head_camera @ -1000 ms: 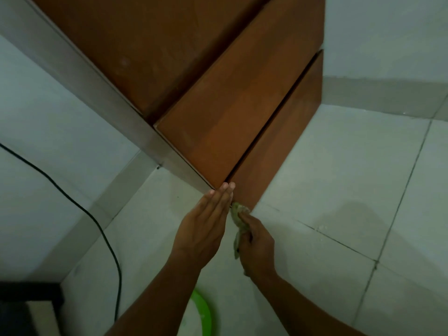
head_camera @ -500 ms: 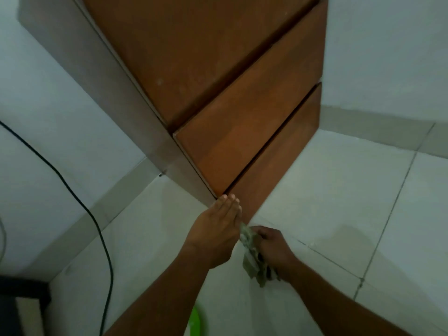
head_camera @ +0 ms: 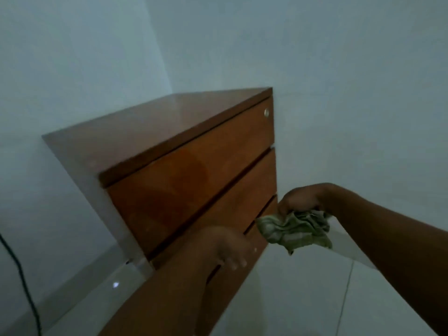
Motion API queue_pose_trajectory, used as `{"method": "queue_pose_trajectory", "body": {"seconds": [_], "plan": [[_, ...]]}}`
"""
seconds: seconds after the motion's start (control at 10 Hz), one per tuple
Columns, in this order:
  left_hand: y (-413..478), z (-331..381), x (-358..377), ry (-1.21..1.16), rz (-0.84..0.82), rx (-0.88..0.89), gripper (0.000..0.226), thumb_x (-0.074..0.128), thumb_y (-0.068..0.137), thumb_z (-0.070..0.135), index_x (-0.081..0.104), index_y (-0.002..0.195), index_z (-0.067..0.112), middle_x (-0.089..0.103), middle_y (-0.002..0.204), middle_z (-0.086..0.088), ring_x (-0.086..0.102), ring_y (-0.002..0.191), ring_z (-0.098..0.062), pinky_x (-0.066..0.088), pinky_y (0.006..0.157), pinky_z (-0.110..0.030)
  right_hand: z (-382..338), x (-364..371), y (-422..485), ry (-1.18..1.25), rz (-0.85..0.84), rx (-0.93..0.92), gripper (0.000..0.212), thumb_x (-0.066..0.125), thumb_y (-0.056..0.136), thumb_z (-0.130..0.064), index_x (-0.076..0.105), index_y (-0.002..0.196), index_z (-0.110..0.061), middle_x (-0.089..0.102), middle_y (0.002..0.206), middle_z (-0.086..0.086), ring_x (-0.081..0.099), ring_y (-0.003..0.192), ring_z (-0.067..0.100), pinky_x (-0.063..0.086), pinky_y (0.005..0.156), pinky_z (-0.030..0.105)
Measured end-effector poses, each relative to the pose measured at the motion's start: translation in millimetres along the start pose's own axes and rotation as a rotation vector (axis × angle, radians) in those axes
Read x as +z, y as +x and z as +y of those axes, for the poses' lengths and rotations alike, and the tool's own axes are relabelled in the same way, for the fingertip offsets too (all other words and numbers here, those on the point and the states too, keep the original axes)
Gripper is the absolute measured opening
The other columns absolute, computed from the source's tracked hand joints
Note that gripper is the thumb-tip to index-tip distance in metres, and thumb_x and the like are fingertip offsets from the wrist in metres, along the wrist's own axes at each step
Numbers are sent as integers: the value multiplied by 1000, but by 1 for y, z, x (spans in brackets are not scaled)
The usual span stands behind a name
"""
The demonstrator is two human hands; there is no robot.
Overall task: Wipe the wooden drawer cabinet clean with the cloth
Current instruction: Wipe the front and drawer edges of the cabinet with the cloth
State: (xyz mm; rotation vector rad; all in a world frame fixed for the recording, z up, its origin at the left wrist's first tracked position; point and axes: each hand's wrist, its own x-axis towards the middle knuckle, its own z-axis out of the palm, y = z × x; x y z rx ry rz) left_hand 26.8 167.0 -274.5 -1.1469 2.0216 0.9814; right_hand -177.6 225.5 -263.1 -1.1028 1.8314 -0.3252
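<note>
The wooden drawer cabinet [head_camera: 194,170] stands in a room corner, its brown top and three drawer fronts all in view, with a small round lock at the top drawer's right end. My right hand [head_camera: 300,197] holds a crumpled greenish cloth [head_camera: 295,229] just off the cabinet's lower right edge, apart from the wood. My left hand [head_camera: 228,248] is blurred, palm down, in front of the bottom drawer; its fingers hang loosely and hold nothing.
Pale walls meet behind the cabinet. A black cable [head_camera: 21,280] runs down the left wall. Light floor tiles [head_camera: 315,299] spread to the right, with a grey skirting along the wall base.
The view has swung upward, so the cabinet's top now shows. My right hand with the cloth rose from the floor corner to the right side. My left hand left the bottom corner.
</note>
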Motion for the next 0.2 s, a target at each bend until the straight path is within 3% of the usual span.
{"method": "queue_pose_trajectory", "body": {"seconds": [0.1,0.2], "plan": [[-47,44,-62,13,-13,-41,42,37,103,41,45,139,22,60,133,-1,57,117,-19,38,85,-32,-49,-73,-39,-154,9,27,38,60,85,-22,70,111,4,71,112,24,70,96,39,57,86,44],[-107,82,-128,20,142,-24,39,46,98,40,56,130,21,69,117,2,65,104,-18,41,69,-27,-100,-145,-83,-148,22,8,41,63,89,-21,64,125,-1,64,127,18,64,103,31,55,89,37]]}}
